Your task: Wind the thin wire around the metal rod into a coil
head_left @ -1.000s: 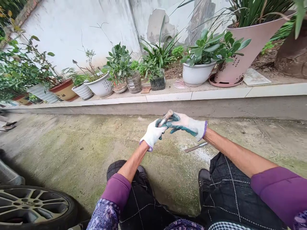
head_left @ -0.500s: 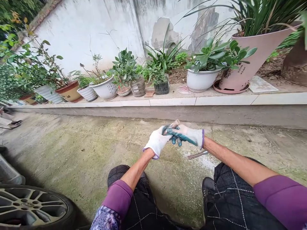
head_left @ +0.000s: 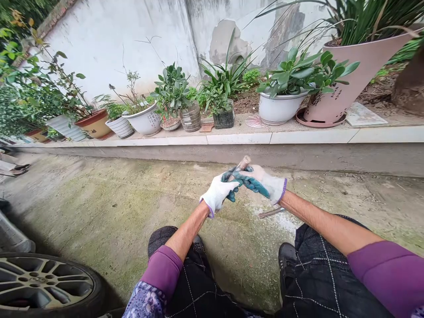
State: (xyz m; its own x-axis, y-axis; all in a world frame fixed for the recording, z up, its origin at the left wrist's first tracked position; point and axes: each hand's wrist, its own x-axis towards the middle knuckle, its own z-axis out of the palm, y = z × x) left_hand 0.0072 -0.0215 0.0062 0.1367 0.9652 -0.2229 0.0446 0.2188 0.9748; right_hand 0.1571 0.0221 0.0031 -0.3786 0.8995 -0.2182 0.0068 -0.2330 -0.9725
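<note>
Both hands wear white knit gloves with teal-coated palms and purple cuffs, and they meet in front of me above the ground. My left hand (head_left: 219, 191) is closed around a short wooden stick (head_left: 244, 163), whose blunt pale end points up and away. My right hand (head_left: 260, 182) grips the same stick from the right, its fingers overlapping the left ones. The gloves hide the stick's lower part. Below the right wrist, a thin brown rod (head_left: 270, 213) lies on the concrete beside pale crumbs (head_left: 286, 222).
A raised ledge (head_left: 238, 138) runs across the front, lined with several potted plants, including a white pot (head_left: 280, 108) and a tall pink planter (head_left: 351, 75). A car wheel (head_left: 43, 282) is at lower left. My black shoes (head_left: 287, 260) stand on mossy concrete (head_left: 109, 212).
The stick's blunt end has risen slightly and more of it shows above the gloves. Both hands have shifted a little, and the right fingers that hung below are now tucked nearer the left hand.
</note>
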